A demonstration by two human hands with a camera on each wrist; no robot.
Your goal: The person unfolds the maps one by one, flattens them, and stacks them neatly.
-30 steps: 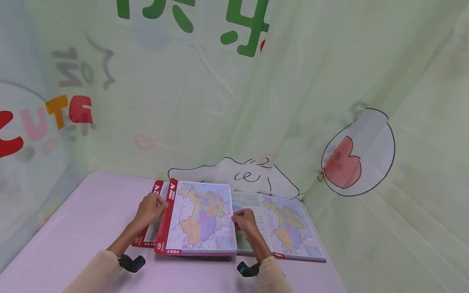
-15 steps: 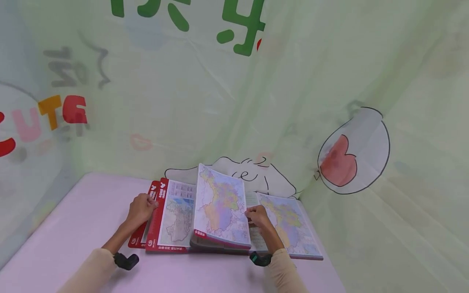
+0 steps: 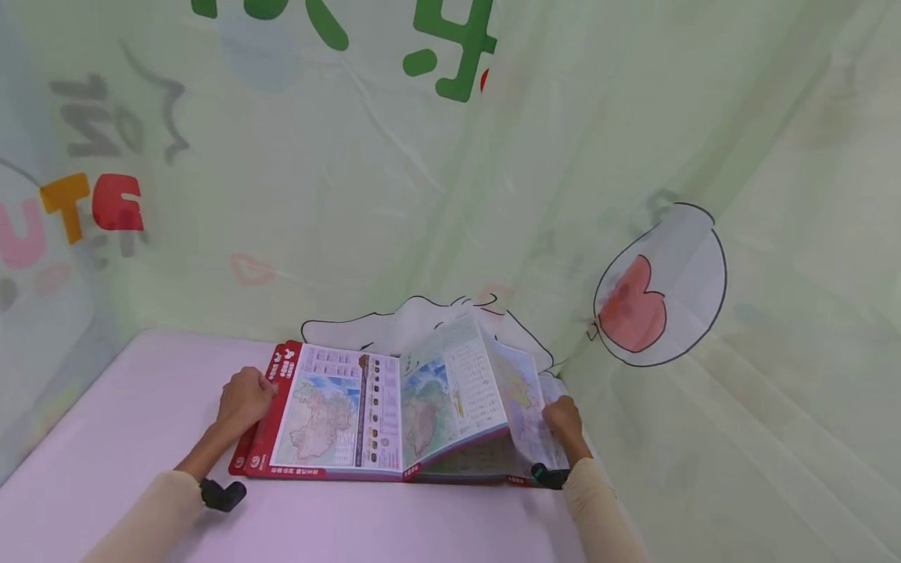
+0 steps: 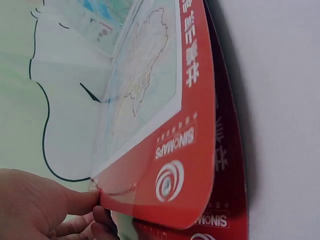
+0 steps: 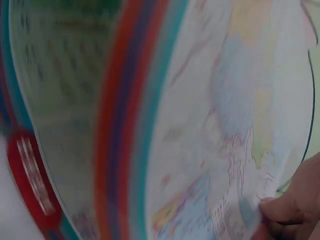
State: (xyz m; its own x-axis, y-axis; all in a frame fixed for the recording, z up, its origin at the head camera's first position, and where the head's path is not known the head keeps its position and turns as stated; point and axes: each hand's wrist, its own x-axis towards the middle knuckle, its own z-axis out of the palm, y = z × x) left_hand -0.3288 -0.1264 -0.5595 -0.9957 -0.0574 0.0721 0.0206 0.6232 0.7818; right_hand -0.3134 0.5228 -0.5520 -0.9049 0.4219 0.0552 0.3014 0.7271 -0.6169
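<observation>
A red-edged folding map (image 3: 320, 426) lies part unfolded on top of a second red-edged map (image 3: 242, 460). My left hand (image 3: 246, 397) pinches the top map's left red border; in the left wrist view the thumb (image 4: 82, 201) presses near its corner, and SINOMAPS is printed there. At the other end, my right hand (image 3: 565, 422) pinches the outer edge of the map's lifted panel (image 3: 522, 391), thumb on the printed face in the right wrist view. The middle panel (image 3: 454, 383) stands tilted up, its fold raised. Most of the lower map is hidden.
The maps rest on a pale pink tabletop (image 3: 422, 520). Behind them hangs a light green printed curtain (image 3: 352, 195) with cartoon drawings, close to the table's back edge, and it continues along the right side.
My right hand has moved right, pulling the top map's folded panels open. My left hand has shifted a little left in view, still at the red border.
</observation>
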